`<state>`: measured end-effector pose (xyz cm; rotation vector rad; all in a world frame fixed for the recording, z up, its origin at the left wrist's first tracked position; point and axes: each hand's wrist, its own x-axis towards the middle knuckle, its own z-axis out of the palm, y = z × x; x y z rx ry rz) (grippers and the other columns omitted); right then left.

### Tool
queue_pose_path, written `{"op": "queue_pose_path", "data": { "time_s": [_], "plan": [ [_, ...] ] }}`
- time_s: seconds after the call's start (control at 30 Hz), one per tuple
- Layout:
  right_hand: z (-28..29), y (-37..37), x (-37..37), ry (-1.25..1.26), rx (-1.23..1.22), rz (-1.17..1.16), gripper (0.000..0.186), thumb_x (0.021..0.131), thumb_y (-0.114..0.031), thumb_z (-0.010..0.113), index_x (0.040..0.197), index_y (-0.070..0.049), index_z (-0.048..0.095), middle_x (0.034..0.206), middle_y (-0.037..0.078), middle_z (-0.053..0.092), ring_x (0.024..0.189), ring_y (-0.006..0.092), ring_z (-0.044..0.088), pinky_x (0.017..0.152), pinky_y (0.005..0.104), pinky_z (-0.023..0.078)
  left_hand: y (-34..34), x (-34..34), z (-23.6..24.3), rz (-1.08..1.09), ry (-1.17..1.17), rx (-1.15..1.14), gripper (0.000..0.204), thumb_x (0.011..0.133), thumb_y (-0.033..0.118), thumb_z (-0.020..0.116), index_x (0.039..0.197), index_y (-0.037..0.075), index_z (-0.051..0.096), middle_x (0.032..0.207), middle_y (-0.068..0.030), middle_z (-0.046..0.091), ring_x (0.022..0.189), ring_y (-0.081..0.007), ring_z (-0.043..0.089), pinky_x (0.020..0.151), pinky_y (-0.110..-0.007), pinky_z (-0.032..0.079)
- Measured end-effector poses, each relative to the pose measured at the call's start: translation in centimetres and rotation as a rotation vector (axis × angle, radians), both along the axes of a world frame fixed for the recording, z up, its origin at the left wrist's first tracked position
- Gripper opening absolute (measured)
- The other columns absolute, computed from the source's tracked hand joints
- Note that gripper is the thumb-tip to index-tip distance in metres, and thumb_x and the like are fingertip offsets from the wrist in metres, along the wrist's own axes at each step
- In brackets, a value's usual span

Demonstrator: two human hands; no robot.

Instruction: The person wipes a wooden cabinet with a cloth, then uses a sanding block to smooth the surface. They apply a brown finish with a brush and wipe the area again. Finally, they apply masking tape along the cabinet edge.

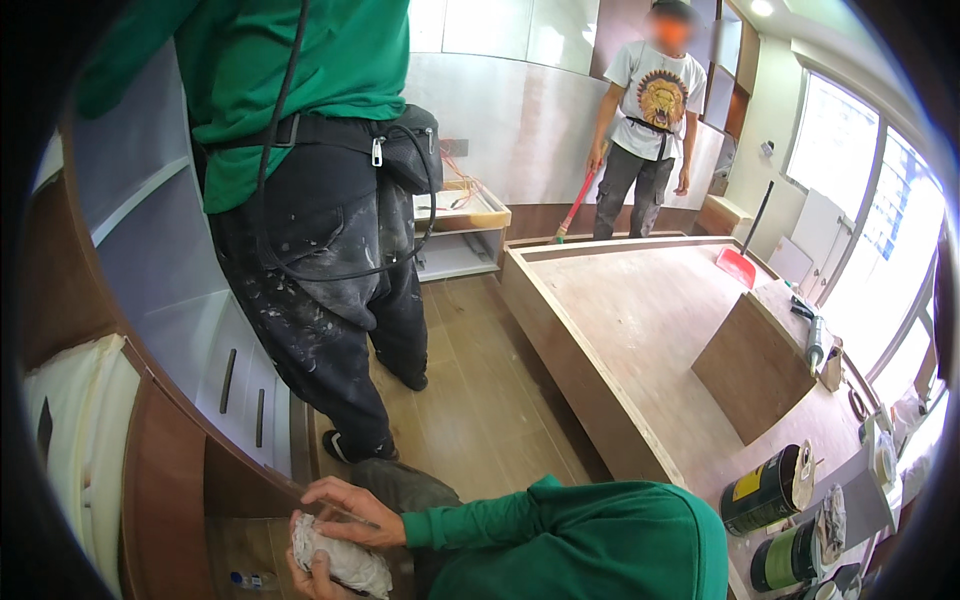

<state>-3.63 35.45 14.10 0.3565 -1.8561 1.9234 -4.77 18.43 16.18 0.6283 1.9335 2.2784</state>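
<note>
At the bottom centre, my left hand is closed round a crumpled whitish cloth or paper bundle, its fingers partly hidden by it. My right hand, coming out of a green sleeve, is closed on a thin greyish tool lying across the top of the bundle, too small to identify exactly. Both hands are beside a curved brown cabinet edge, with a small plastic bottle low behind it.
A co-worker in green stands close ahead by the shelves. Another person holds a broom behind a plywood platform bearing a red dustpan, a board, a caulking gun and several cans.
</note>
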Motion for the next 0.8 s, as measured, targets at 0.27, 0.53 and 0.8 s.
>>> {"op": "queue_pose_path", "data": {
  "time_s": [0.27, 0.53, 0.8],
  "plan": [
    [-0.6, -1.1, 0.2, -0.024, 0.144, 0.003, 0.037, 0.099, -0.020, 0.063, 0.130, -0.003, 0.054, 0.124, 0.012, 0.054, 0.107, 0.0222, 0.063, 0.090, 0.0336, 0.052, -0.1, -1.3, -6.5, 0.107, -0.138, 0.094, 0.039, 0.098, 0.015, 0.060, 0.132, -0.005, 0.057, 0.124, -0.0181, 0.062, 0.106, -0.0278, 0.061, 0.092, -0.042, 0.052],
    [-3.3, -1.8, -0.6, -0.194, 0.265, -0.089, 0.040, 0.108, -0.033, 0.048, 0.130, -0.001, 0.060, 0.115, 0.017, 0.061, 0.109, 0.0299, 0.061, 0.093, 0.0396, 0.048, -3.1, -1.3, -5.2, 0.408, -0.051, -0.320, 0.038, 0.099, 0.022, 0.065, 0.129, 0.000, 0.059, 0.122, -0.0175, 0.063, 0.105, -0.0288, 0.060, 0.094, -0.044, 0.050],
    [-5.2, -5.0, 0.1, -0.252, 0.189, 0.068, 0.040, 0.108, -0.029, 0.046, 0.134, 0.000, 0.057, 0.119, 0.017, 0.062, 0.109, 0.0274, 0.062, 0.094, 0.0386, 0.048, -2.5, -2.4, -17.3, 0.384, 0.156, -0.078, 0.027, 0.095, 0.003, 0.065, 0.119, -0.009, 0.069, 0.110, -0.0189, 0.069, 0.103, -0.0281, 0.066, 0.087, -0.039, 0.057]
  ]
}}
